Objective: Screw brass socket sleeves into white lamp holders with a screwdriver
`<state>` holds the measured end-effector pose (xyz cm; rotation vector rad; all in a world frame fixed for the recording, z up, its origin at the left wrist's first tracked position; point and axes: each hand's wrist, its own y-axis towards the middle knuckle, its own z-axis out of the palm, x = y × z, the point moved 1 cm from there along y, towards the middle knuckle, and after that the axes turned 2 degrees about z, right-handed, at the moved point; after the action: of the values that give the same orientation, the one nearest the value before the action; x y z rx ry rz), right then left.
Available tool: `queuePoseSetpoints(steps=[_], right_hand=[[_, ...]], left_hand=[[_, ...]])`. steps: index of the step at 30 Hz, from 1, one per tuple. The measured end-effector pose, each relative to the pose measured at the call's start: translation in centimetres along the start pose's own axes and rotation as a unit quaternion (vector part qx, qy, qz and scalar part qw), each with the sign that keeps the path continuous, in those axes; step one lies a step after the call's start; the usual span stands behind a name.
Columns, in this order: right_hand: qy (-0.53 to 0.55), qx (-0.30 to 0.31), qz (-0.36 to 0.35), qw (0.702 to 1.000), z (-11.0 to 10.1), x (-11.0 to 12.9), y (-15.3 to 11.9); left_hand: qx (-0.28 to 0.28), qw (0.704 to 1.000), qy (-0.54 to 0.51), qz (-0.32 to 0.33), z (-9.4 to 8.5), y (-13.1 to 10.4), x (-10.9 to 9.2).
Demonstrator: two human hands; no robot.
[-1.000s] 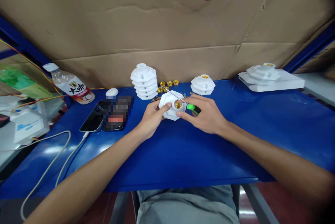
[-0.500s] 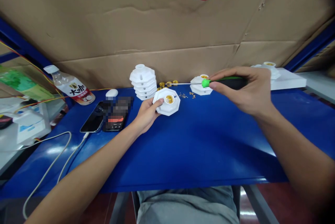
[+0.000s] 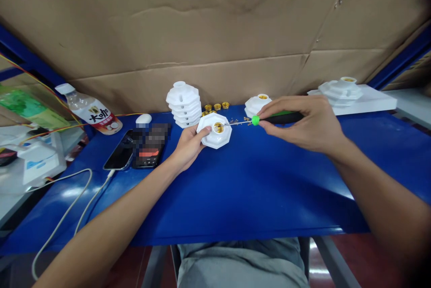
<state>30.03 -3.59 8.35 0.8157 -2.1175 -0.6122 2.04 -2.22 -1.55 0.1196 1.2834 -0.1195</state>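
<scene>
My left hand point(image 3: 190, 146) grips a white octagonal lamp holder point(image 3: 220, 141) by its left edge, its brass-lined opening turned up toward me. In my right hand point(image 3: 301, 124) is a screwdriver point(image 3: 283, 118) with a black and green handle, my thumb and fingers pinching its bright green collar. The screwdriver's thin shaft runs left, and its tip is at the brass opening of the lamp holder; whether it touches a screw inside I cannot tell. Behind lie several brass screw shells point(image 3: 217, 106) and loose small brass screws point(image 3: 244, 120), partly hidden by the shaft.
A stack of white lamp holders point(image 3: 183, 102) stands behind my left hand. Another lamp holder point(image 3: 256, 105) sits behind my right fingers, and more point(image 3: 340, 91) rest on a white box point(image 3: 377, 99). Two phones point(image 3: 119, 151), a white oval object point(image 3: 143, 120) and a bottle point(image 3: 90, 111) are at left.
My right hand has moved down and left, bringing the screwdriver tip from the brass shells to the lamp holder's opening. My left hand and the lamp holder have stayed nearly still.
</scene>
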Motion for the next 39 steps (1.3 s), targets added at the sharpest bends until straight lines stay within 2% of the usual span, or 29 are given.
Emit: queuePoseSetpoints(steps=[5,16,28,35,39], right_hand=[[-0.024,0.003,-0.035,0.999,0.3,-0.1,0.0],[-0.052,0.005,-0.094,0.994,0.4,0.5,0.0],[-0.072,0.027,-0.105,0.992,0.2,1.0,-0.3],[-0.073,0.018,-0.13,0.989,0.3,1.0,-0.3],[-0.074,0.024,-0.118,0.99,0.2,1.2,-0.3]], left_hand=[[-0.013,0.999,-0.033,-0.019,0.1,-0.2,0.0],[-0.017,0.999,-0.02,-0.02,0.1,-0.1,0.2],[-0.014,0.999,0.038,0.016,-0.1,-0.3,0.6],[-0.006,0.999,0.032,0.018,-0.1,-0.2,0.7],[-0.009,0.999,0.033,0.019,-0.1,-0.2,0.7]])
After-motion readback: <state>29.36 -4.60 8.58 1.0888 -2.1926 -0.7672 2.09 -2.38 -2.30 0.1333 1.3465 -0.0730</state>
